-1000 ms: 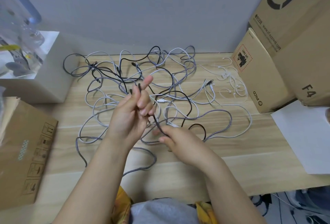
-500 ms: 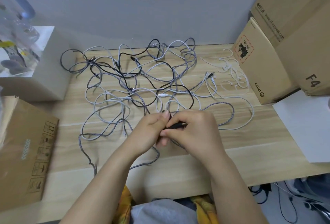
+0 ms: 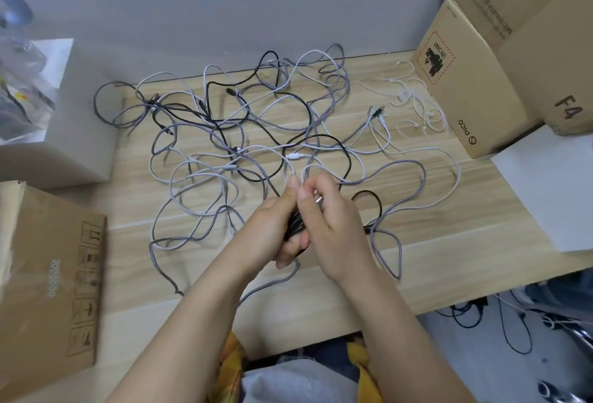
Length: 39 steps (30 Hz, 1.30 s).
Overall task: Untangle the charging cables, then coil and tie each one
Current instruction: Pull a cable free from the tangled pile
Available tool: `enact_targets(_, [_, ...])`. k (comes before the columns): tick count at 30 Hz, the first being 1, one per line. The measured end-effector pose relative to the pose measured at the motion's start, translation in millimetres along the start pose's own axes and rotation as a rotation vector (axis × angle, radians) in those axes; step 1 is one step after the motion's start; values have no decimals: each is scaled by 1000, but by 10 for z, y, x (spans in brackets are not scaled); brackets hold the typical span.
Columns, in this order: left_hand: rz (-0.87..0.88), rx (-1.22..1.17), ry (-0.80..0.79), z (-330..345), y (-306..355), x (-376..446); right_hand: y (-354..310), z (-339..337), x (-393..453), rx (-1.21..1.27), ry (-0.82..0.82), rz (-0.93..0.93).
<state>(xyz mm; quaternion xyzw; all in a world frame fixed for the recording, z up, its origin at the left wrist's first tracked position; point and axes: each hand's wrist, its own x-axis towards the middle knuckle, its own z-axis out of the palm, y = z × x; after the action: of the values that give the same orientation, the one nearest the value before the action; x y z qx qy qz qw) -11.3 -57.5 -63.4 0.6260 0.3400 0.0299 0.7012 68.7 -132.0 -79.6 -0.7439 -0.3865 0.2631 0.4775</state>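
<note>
Cables (image 3: 256, 133) everywhere, basically a spaghetti pile of black, grey braided and white ones sprawled over the middle and far half of the tabletop (image 3: 449, 242). Both hands sit together just in front of the pile, toward the near edge. The left hand (image 3: 272, 226) has its grip clenched around a small bundle of black cable (image 3: 295, 224), fingers curled underneath and thumb pointing up along it. The right hand (image 3: 333, 222) is pressed right against it, fingers curled in, and seems to be pinching the plug end of that same black cable, since there's a little metal tip (image 3: 318, 199) poking out between the fingers. It's kind of blurry there, so I can't swear to exactly how the fingers sit. A loop of the black cable (image 3: 369, 197) sticks out just to the right of the right hand, then runs back up into the tangle. A grey braided cable (image 3: 398, 248) loops along the near edge on the right side, another trails down near the left forearm.

Off to the far right corner there's a thin white earphone-looking wire (image 3: 417, 104) lying apart from the main mess, next to a cardboard box (image 3: 465, 81) marked PICO with a bigger box (image 3: 545, 33) behind it. White sheet (image 3: 552, 184) at the right edge, brown box (image 3: 48, 274) at the left edge, pale box (image 3: 64, 133) at the far left corner.
</note>
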Motion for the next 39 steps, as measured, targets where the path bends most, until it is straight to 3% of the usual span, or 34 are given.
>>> enact_targets(4, [-43,119,247,126,-36,123,-10,47,85,-291,167,-50])
enact_targets(10, [96,202,569,295,-37,366,133,-83,243,-312,172,-42])
enact_targets(12, [75,172,534,348,-21,480,201,-180,325,-146,121,26])
enact_targets(15, [20,-38,316,483,67,633,340,-409,496,152,132,156])
enact_targets(19, [37,-346,48,667,32,791,549,-693,678,272,178,238])
enact_targets(22, [76,-366,-50,788,-17,905,707,-809,801,264,140,234])
enact_targets(28, [51,-303,147,947,-6,1186,998,-1017,1364,140,-70,178])
enact_targets(32, [16,-262,239,974,-66,1266,1387,-1239,1987,-105,19,214])
enact_targets(36, [-26,-256,302,969,-95,1310,1615,-1282,2415,-379,-4,235])
enact_targets(39, [-40,-281,338,941,-100,1340,1591,-1251,2582,-409,64,275])
